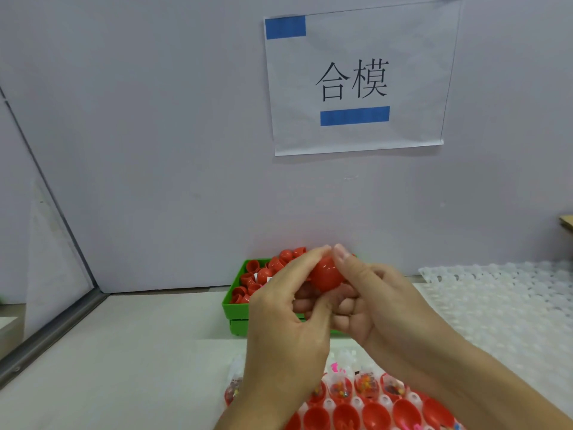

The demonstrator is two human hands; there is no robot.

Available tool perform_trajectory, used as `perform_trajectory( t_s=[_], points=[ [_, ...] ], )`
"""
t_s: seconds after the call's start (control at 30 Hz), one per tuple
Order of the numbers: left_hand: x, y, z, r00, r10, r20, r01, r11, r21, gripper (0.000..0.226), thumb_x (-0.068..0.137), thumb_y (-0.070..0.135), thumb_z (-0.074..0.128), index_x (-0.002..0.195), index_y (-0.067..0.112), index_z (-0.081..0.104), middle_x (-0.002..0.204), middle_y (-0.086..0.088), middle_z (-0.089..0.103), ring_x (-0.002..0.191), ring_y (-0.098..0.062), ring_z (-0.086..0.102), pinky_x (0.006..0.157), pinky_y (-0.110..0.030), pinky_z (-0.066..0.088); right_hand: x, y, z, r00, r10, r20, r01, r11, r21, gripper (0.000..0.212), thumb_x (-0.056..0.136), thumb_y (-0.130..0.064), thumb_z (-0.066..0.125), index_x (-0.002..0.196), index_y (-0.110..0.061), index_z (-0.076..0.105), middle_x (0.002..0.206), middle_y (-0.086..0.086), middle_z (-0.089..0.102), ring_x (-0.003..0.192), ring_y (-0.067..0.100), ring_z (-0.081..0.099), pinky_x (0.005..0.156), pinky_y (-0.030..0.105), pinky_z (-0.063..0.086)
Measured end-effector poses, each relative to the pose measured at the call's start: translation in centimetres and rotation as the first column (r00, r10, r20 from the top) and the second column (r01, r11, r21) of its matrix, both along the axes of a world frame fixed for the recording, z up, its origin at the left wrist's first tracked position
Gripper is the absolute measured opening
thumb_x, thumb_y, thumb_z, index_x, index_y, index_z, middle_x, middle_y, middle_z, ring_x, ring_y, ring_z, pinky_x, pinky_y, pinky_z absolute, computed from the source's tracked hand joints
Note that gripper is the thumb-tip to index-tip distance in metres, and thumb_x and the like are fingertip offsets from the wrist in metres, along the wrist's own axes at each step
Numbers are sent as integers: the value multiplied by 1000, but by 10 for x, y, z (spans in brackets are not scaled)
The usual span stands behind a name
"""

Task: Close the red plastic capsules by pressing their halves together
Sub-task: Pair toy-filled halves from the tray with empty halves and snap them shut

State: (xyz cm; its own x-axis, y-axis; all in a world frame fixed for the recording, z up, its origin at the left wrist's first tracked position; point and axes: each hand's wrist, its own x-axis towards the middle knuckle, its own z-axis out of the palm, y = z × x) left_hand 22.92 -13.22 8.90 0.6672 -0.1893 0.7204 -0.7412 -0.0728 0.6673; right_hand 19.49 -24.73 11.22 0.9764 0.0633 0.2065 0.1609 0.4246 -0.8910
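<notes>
left hand [285,308], right hand [372,302], gripping red capsule [325,276]

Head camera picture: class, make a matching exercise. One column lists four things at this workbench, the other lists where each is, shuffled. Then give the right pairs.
Things:
1. red capsule
2. green bin
3. paper sign
4. white tray

Places:
A. on the wall
B. gripped between left hand and right hand
C. on the table at right
D. behind the hands, against the wall, holding red halves

Pairs: 1-B, 2-D, 3-A, 4-C
</notes>
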Motion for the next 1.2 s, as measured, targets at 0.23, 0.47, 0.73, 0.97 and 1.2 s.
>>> perform_trajectory(
  t_s=[0.23,0.47,0.73,0.97,1.2],
  points=[
    [3,4,5,1000,-12,-29,14,998,60,32,79,17,67,102,39,71,92,17,74,84,-4,72,71,-14,55,1,-8,0,989,67,-130,-58,995,76,50,83,-45,57,91,2,75,85,26,69,80,32,74,69,36,60],
    [13,12,3,984,170,47,-176,958,225,46,76,12,84,116,31,69,93,23,74,90,5,68,84,-16,53,4,-21,-3,943,-312,119,334,866,-372,29,71,-37,70,89,-15,75,82,9,77,76,21,75,66,22,59],
    [13,10,8,970,-89,-225,69,993,-93,39,68,1,84,93,30,76,85,10,78,82,-8,75,75,-14,56,6,-22,-7,936,-323,141,348,911,-221,16,72,-22,70,82,-14,78,84,13,77,78,26,76,67,22,59],
    [14,11,8,974,-79,-212,62,995,-83,43,54,28,82,96,36,76,93,16,77,89,-3,73,81,-14,55,8,-22,-8,932,-324,164,355,909,-219,15,68,-22,72,80,-14,79,83,12,77,77,26,76,67,24,60],
    [15,14,9,990,8,-141,0,998,56,45,65,7,87,100,33,76,96,20,76,94,2,71,87,-16,55,5,-24,-3,935,-306,179,343,908,-241,16,65,-16,72,78,-12,80,78,15,76,72,27,76,63,24,60]
  ],
)
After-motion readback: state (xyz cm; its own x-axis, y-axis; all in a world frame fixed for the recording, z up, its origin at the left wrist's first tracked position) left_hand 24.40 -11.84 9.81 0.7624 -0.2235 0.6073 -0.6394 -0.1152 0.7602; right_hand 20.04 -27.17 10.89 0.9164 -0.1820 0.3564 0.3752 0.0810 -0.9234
